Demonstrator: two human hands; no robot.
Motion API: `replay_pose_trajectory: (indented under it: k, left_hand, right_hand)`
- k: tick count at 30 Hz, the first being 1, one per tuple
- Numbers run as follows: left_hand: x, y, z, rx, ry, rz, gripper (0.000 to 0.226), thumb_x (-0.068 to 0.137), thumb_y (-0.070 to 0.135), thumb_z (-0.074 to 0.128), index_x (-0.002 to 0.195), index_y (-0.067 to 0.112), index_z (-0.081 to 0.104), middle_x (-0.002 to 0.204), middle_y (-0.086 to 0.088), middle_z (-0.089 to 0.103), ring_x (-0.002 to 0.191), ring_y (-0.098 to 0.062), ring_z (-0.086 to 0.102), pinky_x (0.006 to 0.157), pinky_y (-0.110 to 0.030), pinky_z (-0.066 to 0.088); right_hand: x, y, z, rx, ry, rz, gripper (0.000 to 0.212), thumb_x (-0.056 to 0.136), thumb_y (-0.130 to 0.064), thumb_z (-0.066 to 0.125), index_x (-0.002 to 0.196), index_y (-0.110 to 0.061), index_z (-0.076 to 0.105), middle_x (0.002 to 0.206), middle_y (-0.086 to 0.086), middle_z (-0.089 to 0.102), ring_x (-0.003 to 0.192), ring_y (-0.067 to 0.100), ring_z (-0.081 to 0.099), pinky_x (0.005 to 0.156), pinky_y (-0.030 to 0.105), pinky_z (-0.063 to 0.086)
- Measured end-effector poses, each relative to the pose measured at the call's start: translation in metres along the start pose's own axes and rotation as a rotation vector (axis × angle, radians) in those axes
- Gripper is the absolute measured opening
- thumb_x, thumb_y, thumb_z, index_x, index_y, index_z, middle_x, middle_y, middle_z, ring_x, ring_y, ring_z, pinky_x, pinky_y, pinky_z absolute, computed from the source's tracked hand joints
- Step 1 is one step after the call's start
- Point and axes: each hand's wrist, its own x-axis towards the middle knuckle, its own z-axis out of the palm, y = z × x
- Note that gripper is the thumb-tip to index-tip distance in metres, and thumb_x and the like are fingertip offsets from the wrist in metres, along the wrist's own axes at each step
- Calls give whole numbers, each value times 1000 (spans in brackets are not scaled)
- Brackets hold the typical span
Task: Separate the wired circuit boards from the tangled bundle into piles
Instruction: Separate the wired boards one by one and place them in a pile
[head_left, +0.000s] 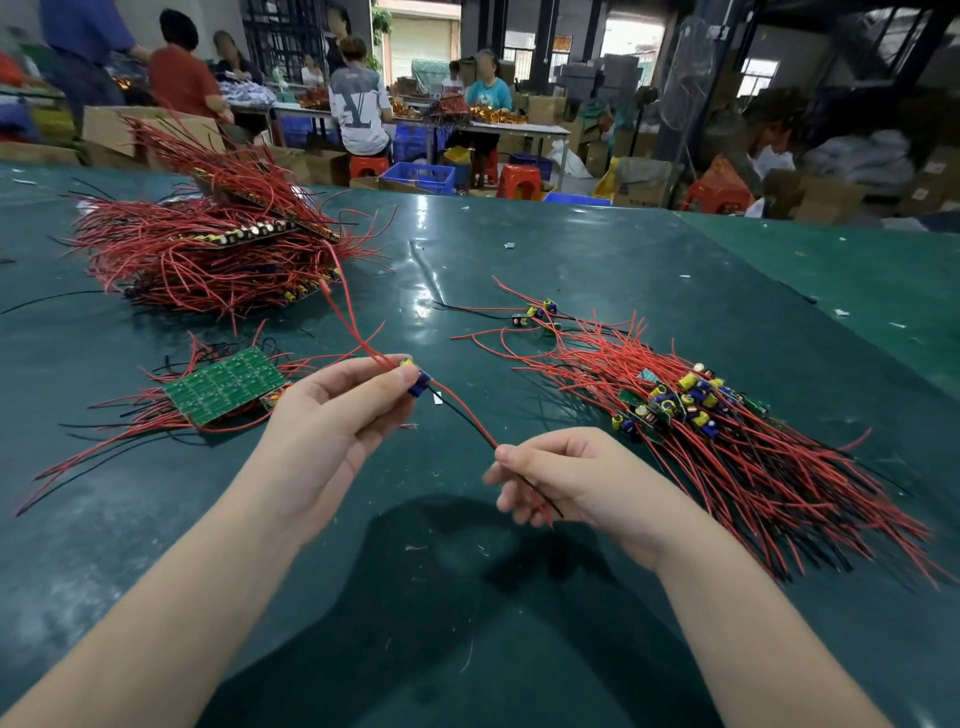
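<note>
My left hand (332, 415) pinches a small circuit board (417, 378) with blue and yellow capacitors above the table. Its red wire (347, 317) runs up and back to the big tangled bundle (208, 249) at the far left. My right hand (566, 478) pinches the board's red and black wires (467, 415) lower down, their ends poking out below my fingers. A green panel of joined boards (223, 384) lies left of my left hand on loose wires. A sorted pile of separated boards (691, 410) lies at the right.
The green table (467, 597) carries a small cluster of boards (537, 314) behind the sorted pile, plus scattered scraps. Beyond the far edge several people sit at other tables among cardboard boxes, blue crates and red stools.
</note>
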Motion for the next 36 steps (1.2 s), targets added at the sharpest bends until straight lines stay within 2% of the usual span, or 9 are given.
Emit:
replay_pose_trajectory:
  k: [4,7,12,19,25,36]
  left_hand:
    - [0,0,1,15,11,17,15,61,14,72,75,12,75,78,-3,74,73,-9,69,74,-19,56]
    - [-1,-4,4,62,11,34,25,60,15,73,84,8,72,76,-2,74,71,-8,69,74,-18,56]
    - [-4,-12,7,225,-12,94,36,52,28,78,85,14,73,80,-3,75,75,-11,68,77,-20,55]
    - [2,-8,4,124,74,109,25,62,17,72,86,10,70,74,4,73,73,-6,67,78,-19,56]
    - [1,-8,6,102,75,124,24,64,14,70,88,8,69,74,4,73,71,-5,67,77,-18,56]
    - [7,-3,-1,16,117,148,24,66,15,68,89,8,67,74,4,73,72,-5,67,76,-16,54]
  right_hand:
    - [0,0,-1,-59,55,-15,25,92,-28,62,75,-16,76,65,1,70,56,9,60,55,17,47]
    - [1,2,-1,-161,151,-27,25,93,-23,62,71,-15,73,58,0,68,50,8,59,52,17,46]
    - [6,8,-1,-340,270,30,25,92,-23,61,71,-15,72,52,0,67,45,9,58,51,19,42]
    - [1,1,-5,-235,163,82,32,94,-23,59,65,-12,69,53,2,66,45,10,56,46,15,41]
    - [3,4,-7,-295,275,25,27,93,-24,60,71,-15,71,58,1,69,49,10,58,50,16,43]
    - [-2,-1,-11,-209,154,55,26,94,-9,52,76,-15,70,68,2,73,58,11,65,57,18,49]
